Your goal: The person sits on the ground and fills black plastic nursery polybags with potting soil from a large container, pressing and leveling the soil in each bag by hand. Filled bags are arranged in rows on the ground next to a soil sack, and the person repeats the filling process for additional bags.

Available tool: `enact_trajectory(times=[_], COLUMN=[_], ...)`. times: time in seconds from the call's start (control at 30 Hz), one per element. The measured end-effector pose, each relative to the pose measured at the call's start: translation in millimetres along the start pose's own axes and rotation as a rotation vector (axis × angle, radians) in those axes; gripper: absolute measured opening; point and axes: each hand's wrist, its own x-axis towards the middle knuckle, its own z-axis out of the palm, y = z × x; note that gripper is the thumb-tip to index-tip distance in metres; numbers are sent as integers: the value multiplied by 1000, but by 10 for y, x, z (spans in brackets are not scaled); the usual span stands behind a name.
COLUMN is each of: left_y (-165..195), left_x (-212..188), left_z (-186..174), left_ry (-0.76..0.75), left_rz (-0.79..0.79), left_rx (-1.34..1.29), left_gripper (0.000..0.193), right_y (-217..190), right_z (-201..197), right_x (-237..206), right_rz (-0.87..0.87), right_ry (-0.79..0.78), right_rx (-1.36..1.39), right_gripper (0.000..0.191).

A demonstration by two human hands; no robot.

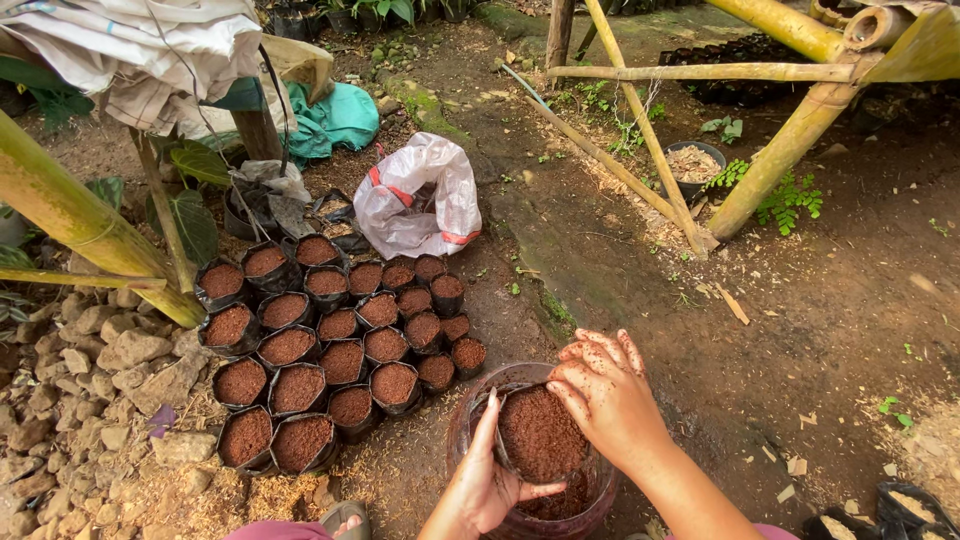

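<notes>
I see my left hand point(483, 487) wrapped around a small black bag point(538, 434) of brown soil, gripping its near side. The bag stands upright inside a clear tub point(462, 425), low centre of view. My right hand point(606, 392) lies flat on the soil's far-right edge, fingers together, not clenched — directly above the bag. Filled bags point(330, 350) sit in rows to the left, well apart.
</notes>
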Motion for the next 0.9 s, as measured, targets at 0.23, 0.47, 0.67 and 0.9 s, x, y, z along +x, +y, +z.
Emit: enact_trajectory(times=[0.23, 0.47, 0.67, 0.9], left_y=[87, 101, 132, 251], left_x=[-4, 6, -13, -84], left_z=[4, 62, 123, 97], left_ry=[85, 170, 227, 223], left_rz=[93, 113, 122, 239], left_rx=[47, 76, 88, 35], left_gripper=[87, 86, 85, 89], right_y=[-99, -73, 160, 875], right_z=[-45, 27, 3, 550], right_x=[-152, -169, -112, -14], right_rz=[-338, -297, 69, 201], right_ry=[-48, -49, -360, -560], right_rx=[23, -88, 276, 330], right_gripper=[45, 62, 51, 36])
